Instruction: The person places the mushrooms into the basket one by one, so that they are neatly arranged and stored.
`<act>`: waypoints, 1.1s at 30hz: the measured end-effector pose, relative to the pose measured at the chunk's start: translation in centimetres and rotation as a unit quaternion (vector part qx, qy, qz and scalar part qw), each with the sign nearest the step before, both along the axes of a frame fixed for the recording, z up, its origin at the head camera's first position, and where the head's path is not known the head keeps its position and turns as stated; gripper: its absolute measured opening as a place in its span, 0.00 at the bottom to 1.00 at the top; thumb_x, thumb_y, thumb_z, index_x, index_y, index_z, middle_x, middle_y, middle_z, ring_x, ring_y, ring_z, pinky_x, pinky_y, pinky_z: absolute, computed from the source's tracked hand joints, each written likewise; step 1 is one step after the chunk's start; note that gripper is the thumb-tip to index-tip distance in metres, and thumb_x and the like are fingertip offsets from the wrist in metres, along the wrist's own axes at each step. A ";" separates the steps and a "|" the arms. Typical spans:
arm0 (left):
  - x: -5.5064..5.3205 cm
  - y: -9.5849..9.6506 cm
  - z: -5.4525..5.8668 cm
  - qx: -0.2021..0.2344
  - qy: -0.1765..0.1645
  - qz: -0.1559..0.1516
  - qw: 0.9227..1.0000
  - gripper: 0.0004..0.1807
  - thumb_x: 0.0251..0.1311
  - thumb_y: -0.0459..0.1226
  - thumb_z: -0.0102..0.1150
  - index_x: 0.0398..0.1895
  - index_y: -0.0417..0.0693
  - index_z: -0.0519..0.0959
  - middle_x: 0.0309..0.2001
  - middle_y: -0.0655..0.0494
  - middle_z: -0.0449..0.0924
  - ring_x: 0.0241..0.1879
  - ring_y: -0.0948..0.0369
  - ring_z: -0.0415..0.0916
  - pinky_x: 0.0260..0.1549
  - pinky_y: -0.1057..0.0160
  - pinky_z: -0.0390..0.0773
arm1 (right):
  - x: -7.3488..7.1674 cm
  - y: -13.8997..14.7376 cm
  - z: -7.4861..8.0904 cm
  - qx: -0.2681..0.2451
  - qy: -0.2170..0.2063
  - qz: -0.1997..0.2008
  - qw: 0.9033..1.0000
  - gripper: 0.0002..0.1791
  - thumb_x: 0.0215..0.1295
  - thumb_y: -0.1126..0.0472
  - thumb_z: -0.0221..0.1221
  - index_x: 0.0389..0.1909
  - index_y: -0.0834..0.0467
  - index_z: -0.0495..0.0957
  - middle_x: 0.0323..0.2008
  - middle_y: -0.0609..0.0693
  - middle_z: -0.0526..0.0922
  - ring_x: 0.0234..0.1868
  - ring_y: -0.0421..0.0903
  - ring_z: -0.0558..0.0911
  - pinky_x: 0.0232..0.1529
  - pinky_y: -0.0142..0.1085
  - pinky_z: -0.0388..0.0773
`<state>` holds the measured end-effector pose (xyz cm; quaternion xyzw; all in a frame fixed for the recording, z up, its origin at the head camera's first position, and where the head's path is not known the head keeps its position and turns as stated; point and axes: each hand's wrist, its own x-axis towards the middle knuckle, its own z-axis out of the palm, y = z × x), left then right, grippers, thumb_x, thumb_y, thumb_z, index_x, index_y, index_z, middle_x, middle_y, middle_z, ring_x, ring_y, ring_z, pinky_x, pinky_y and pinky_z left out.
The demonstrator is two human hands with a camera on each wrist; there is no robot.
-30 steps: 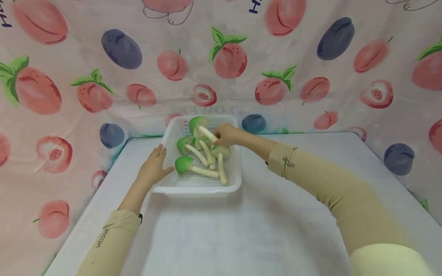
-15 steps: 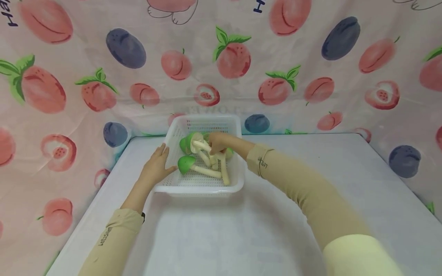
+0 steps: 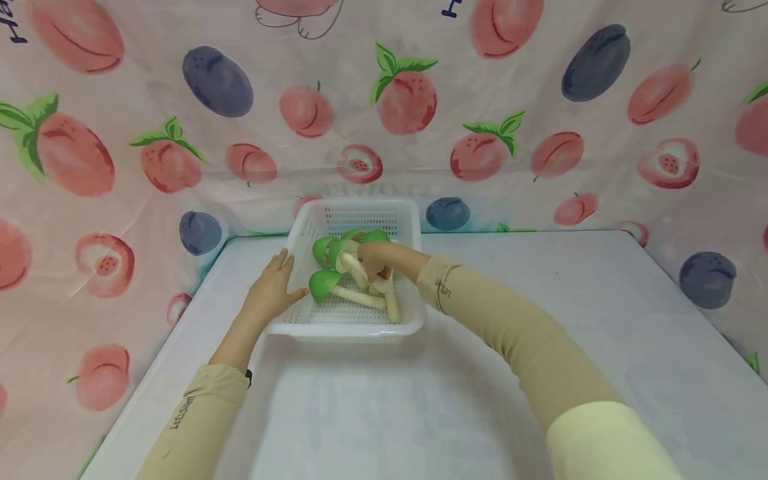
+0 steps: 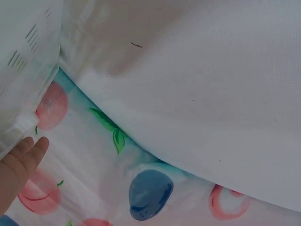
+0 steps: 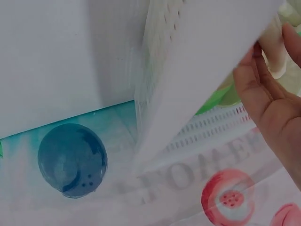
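Note:
Several green-capped mushrooms with pale stems lie in a white plastic basket (image 3: 342,329). My right hand (image 3: 375,258) reaches into it over the right side. Its fingers and thumb hold the pale stem (image 5: 273,49) of one mushroom (image 3: 339,256), whose cap points left. Nearest the front, another mushroom (image 3: 324,285) lies with its stem stretched to the right. My left hand (image 3: 273,290) rests against the basket's left rim, fingers extended and thumb over the edge. In the left wrist view only the fingers (image 4: 28,157) show, beside the basket wall (image 4: 28,61).
A white table (image 3: 372,407) spreads in front of the basket and to both sides. Behind it hangs a fruit-printed cloth (image 3: 414,167), close to the basket's back wall, and it also runs along the table's left and right edges.
My right hand has lowered a mushroom from above the basket's back part onto the others, moving slightly toward me. My left hand has stayed at the left rim.

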<state>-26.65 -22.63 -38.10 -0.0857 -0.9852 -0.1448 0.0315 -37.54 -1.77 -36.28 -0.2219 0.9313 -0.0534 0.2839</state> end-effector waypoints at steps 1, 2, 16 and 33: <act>0.0 0.1 0.0 0.000 0.001 -0.001 1.000 0.44 0.59 0.44 0.61 0.69 0.27 0.52 0.72 0.34 0.43 0.70 0.37 0.44 0.64 0.38 0.55 | 1.4 0.2 1.2 0.004 -0.003 -0.006 1.000 0.19 0.60 0.68 0.60 0.53 0.65 0.73 0.31 0.55 0.78 0.27 0.44 0.78 0.33 0.29 0.80; 0.0 0.1 0.0 0.000 0.002 -0.003 1.000 0.44 0.59 0.44 0.61 0.69 0.27 0.52 0.72 0.34 0.43 0.70 0.37 0.44 0.64 0.38 0.55 | 2.6 0.5 2.1 0.000 -0.004 -0.011 1.000 0.21 0.61 0.69 0.59 0.56 0.64 0.71 0.31 0.54 0.76 0.27 0.43 0.77 0.34 0.29 0.79; 0.4 0.9 0.3 -0.030 -0.006 -0.020 0.999 0.46 0.58 0.45 0.62 0.69 0.28 0.50 0.72 0.32 0.40 0.71 0.36 0.40 0.62 0.36 0.57 | 5.3 3.3 4.5 -0.055 -0.050 -0.031 0.997 0.29 0.68 0.64 0.54 0.68 0.60 0.58 0.50 0.56 0.74 0.47 0.49 0.75 0.52 0.36 0.75; 0.3 0.2 0.4 -0.020 -0.006 -0.022 1.000 0.45 0.59 0.45 0.60 0.68 0.26 0.51 0.72 0.32 0.40 0.71 0.38 0.39 0.63 0.37 0.55 | 4.7 5.4 5.2 -0.114 0.031 0.061 0.991 0.23 0.67 0.63 0.55 0.61 0.65 0.68 0.51 0.61 0.78 0.46 0.54 0.81 0.39 0.31 0.77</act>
